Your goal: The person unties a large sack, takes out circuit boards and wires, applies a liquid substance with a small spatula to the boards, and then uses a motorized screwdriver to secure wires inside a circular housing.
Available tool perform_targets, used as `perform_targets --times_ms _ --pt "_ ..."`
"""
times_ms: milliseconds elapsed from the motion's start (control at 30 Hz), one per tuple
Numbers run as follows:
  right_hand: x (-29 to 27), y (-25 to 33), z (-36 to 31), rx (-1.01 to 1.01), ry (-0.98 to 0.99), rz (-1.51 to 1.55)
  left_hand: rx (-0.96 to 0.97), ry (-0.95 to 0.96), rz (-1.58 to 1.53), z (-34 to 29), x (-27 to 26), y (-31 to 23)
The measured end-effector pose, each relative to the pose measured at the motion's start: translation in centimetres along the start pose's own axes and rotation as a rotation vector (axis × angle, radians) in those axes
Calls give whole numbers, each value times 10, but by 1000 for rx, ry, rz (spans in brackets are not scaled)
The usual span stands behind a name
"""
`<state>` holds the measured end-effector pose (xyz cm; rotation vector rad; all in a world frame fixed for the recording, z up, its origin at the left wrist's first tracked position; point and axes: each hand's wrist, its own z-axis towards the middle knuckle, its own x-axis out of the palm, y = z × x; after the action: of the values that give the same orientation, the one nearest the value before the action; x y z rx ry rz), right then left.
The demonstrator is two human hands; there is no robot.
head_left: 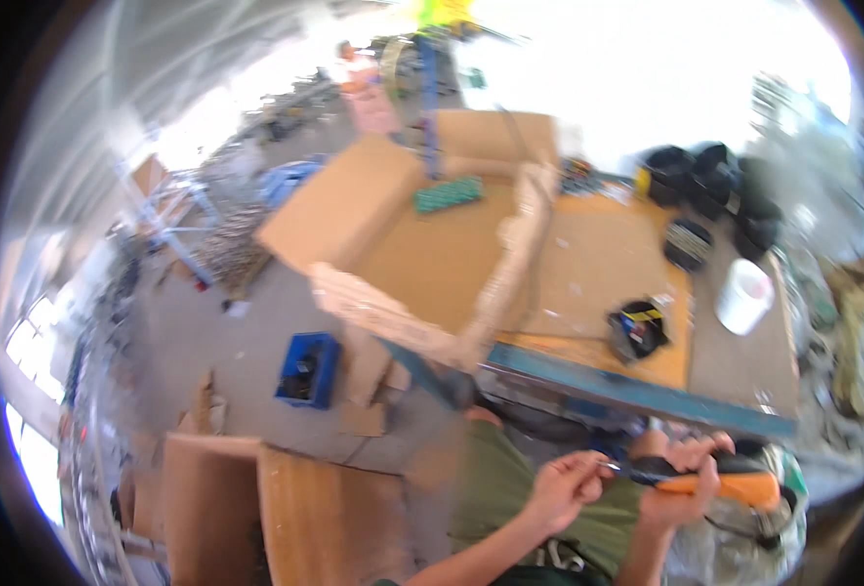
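Above my lap, my right hand is wrapped round an orange-and-black tool that looks like an electric screwdriver. Its narrow metal front end points left. There my left hand pinches something small and shiny at the tip, too small and blurred to name. Both hands are just off the near edge of the workbench. On the bench stands a small black container with mixed small parts in it.
A large open carton holds a green bundle. Right of it are a white cup and several black round containers. A blue bin sits on the floor; another carton stands near left. A person is far back.
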<state>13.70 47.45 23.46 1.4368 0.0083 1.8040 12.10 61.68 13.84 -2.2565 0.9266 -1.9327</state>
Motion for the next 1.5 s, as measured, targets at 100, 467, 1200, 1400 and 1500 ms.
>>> perform_targets --times_ms 100,467,1200,1400,1500 --pt "5 -5 4 -107 -76 -155 13 -58 42 -2 11 -9" --pt "4 9 23 -300 2 63 143 53 272 14 59 -36" --pt "-13 -36 136 -273 242 -491 569 -57 1751 162 71 -89" --pt "-12 -52 140 -185 243 -567 689 97 1783 166 83 -116" --pt "-12 -59 140 -178 251 -604 663 221 1863 175 89 -126"
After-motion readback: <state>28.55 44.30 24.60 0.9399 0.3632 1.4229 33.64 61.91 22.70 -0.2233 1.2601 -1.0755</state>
